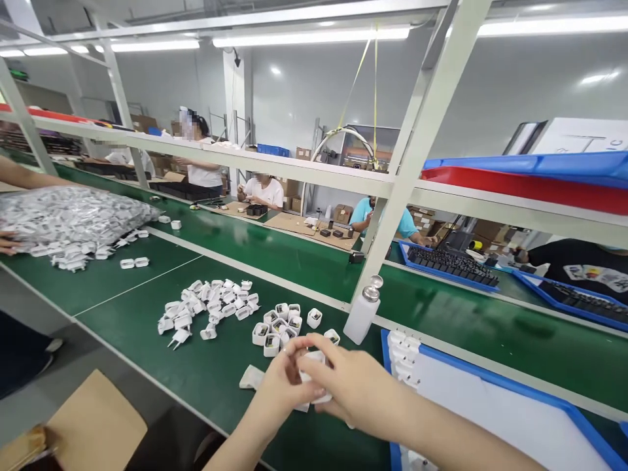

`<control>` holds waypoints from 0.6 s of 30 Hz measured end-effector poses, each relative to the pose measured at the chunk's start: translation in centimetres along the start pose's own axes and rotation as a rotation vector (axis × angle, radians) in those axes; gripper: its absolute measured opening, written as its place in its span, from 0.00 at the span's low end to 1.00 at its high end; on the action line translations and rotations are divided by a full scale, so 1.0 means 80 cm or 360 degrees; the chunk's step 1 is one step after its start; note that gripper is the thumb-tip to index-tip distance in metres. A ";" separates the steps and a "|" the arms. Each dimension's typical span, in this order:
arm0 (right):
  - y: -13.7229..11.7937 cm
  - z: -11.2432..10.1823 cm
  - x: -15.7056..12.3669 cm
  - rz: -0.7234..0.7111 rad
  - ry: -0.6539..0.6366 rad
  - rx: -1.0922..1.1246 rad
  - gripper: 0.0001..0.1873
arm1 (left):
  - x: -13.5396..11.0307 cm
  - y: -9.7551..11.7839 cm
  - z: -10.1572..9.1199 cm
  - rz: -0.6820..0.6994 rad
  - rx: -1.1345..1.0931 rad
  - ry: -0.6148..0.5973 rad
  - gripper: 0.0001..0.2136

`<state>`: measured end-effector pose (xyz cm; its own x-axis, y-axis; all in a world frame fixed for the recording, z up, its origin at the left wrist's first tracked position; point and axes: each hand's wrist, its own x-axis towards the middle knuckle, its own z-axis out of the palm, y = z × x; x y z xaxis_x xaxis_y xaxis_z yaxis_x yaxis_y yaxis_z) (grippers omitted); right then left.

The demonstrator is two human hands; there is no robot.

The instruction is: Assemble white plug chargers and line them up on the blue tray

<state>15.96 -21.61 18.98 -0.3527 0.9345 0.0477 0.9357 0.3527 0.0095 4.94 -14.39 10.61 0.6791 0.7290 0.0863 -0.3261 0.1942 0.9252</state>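
Both my hands meet above the green bench, fingers wrapped round a white plug-charger housing (316, 361). My left hand (282, 383) grips it from the left, and my right hand (350, 386) covers its right side. Fingers hide much of the piece. Just beyond them lies a cluster of open white charger housings (271, 345) with parts showing inside. Further left is a loose heap of white two-pin plug pieces (196, 301). Beside my left wrist rests a crumpled white piece (251, 377), its kind unclear.
A white pump bottle (362, 314) stands by the frame post (407, 170). At right, a blue-rimmed tray (520, 379) holds rows of white chargers (405, 356). A big clear bag of white plug pieces (73, 216) lies at left, near another person's arm (29, 173). Co-workers sit across the green belt.
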 end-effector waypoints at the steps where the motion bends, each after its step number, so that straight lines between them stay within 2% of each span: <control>1: 0.000 0.004 0.006 -0.0017 -0.0036 0.0029 0.20 | 0.002 0.001 0.002 0.0006 -0.0035 -0.0038 0.23; 4: 0.008 0.004 0.014 0.0038 -0.0046 0.0181 0.16 | 0.004 0.002 -0.002 0.0120 -0.0036 -0.0053 0.26; 6: 0.027 -0.011 0.021 0.0222 0.0063 0.0233 0.17 | 0.002 -0.001 -0.016 0.0204 0.0149 0.0020 0.26; 8: 0.058 -0.042 0.036 0.0485 0.0343 0.0188 0.20 | -0.002 -0.010 -0.039 0.0236 0.0420 0.0173 0.21; 10: 0.098 -0.087 0.057 0.0705 0.0762 0.0039 0.22 | -0.006 -0.024 -0.070 0.0233 0.0688 0.0402 0.15; 12: 0.139 -0.135 0.081 0.0803 0.1141 -0.0187 0.23 | -0.008 -0.044 -0.107 0.0267 0.0975 0.0676 0.13; 13: 0.157 -0.157 0.093 0.0816 0.1254 -0.0280 0.23 | -0.008 -0.054 -0.125 0.0284 0.1128 0.0791 0.12; 16: 0.197 -0.195 0.128 0.0996 0.1405 -0.0345 0.24 | -0.013 -0.081 -0.165 0.0307 0.1511 0.0970 0.10; 18: 0.212 -0.202 0.148 0.1160 0.1393 -0.0327 0.24 | -0.018 -0.092 -0.177 0.0351 0.1729 0.0916 0.08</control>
<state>27.78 -5.32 35.83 0.3222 0.5319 0.7831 0.9268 -0.3457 -0.1466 -2.96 -7.62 -1.51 0.2038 0.9112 0.3579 0.5011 -0.4112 0.7615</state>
